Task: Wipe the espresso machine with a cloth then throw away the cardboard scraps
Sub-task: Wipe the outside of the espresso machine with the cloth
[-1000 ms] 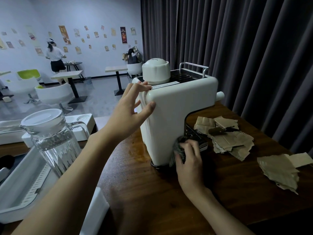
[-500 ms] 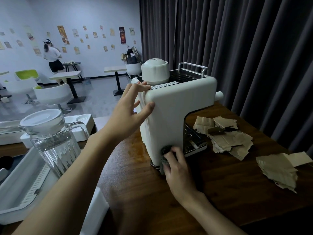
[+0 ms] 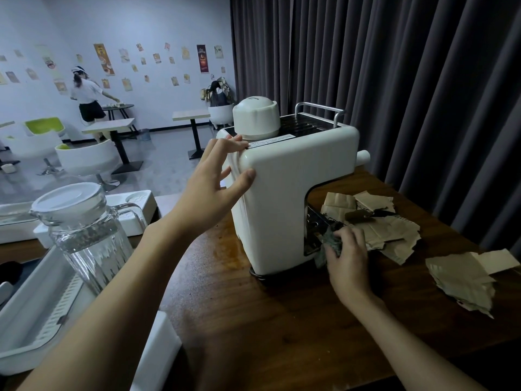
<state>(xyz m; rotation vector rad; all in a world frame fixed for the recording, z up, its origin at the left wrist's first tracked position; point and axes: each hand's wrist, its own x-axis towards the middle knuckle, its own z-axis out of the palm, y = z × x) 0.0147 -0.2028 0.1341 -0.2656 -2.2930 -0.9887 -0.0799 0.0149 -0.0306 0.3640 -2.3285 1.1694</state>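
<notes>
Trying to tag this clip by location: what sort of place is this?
Likely a café: an espresso machine on a wooden counter, small tables and chairs behind, posters on the wall.

Bare left hand [image 3: 214, 182], bare right hand [image 3: 348, 256], slim bare forearms [image 3: 127, 292]

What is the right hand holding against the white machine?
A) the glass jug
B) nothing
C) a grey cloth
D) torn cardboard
C: the right hand grips a crumpled grey cloth against the lower front of the espresso machine; the cardboard scraps lie on the table.
</notes>
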